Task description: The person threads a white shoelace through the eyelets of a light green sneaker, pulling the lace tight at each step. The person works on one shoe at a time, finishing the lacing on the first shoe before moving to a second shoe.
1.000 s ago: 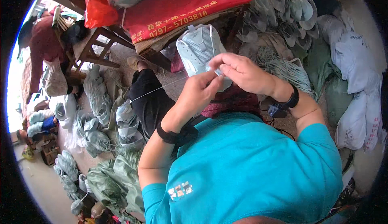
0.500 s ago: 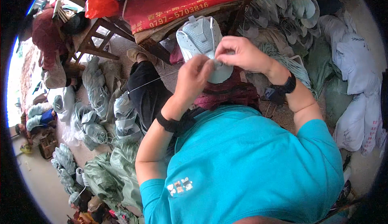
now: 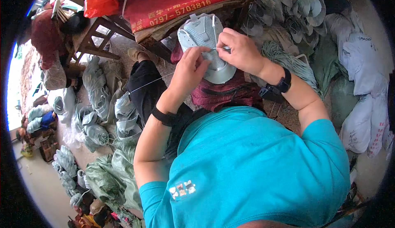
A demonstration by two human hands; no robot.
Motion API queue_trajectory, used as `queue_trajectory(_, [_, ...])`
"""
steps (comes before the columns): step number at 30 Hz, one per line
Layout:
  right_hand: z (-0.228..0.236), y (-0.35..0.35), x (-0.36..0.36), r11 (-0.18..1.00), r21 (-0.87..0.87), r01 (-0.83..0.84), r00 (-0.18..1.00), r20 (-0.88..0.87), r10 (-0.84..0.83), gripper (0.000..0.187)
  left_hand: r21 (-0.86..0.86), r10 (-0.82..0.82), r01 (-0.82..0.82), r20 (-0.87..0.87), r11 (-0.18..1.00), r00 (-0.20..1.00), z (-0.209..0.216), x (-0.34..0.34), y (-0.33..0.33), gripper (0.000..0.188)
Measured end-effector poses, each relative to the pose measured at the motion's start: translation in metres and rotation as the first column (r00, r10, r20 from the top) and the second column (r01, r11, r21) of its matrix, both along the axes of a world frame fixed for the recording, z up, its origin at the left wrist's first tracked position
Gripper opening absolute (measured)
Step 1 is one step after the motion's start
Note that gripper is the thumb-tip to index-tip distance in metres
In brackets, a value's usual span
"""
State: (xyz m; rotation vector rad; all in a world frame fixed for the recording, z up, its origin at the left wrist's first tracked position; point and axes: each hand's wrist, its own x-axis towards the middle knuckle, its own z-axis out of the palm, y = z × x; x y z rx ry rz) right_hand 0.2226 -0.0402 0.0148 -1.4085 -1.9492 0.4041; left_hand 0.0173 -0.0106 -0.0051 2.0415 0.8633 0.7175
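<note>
A pale blue-grey shoe upper (image 3: 222, 71) with a mesh middle and rows of eyelets rests in front of me, its toe end toward my body. My left hand (image 3: 190, 68) is over its left side, thumb and forefinger closed on a thin white thread (image 3: 161, 78). From that hand the thread runs down-left across a dark trouser leg. Over the upper's right side, my right hand (image 3: 242, 52) pinches the same thread, and a short length shows between the two hands. The fingertips partly cover the middle of the upper.
A wooden bench under a red cloth (image 3: 185, 4) stands just beyond the upper. Maroon fabric (image 3: 228, 92) lies beneath it. Bundled shoe uppers (image 3: 96, 86) and green sacks (image 3: 105, 180) fill the left floor; a cord coil (image 3: 284, 61) and white sacks (image 3: 358, 71) are at right.
Both hands have risen slightly toward the far end of the upper. My left hand has also shifted left, so the toe and the thread between my hands show more plainly.
</note>
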Motion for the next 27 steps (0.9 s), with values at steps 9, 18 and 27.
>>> queue_trajectory(9, [0.002, -0.001, -0.004, 0.998, 0.058, -0.018, 0.997, 0.076, 0.013, 0.015, -0.029, -0.036, 0.036, 0.003, 0.999, 0.999, 0.006, -0.001, 0.0, 0.033])
queue_trajectory(18, [-0.002, 0.008, 0.001, 0.989, -0.057, -0.133, 0.989, -0.069, 0.129, 0.013, -0.045, -0.049, 0.049, -0.012, 0.998, 0.999, 0.004, -0.003, 0.0, 0.036])
queue_trajectory(27, [-0.018, 0.014, 0.007, 0.959, -0.167, -0.228, 0.93, -0.33, 0.164, 0.007, -0.157, 0.009, -0.014, -0.032, 0.987, 0.999, 0.005, 0.004, 0.001, 0.036])
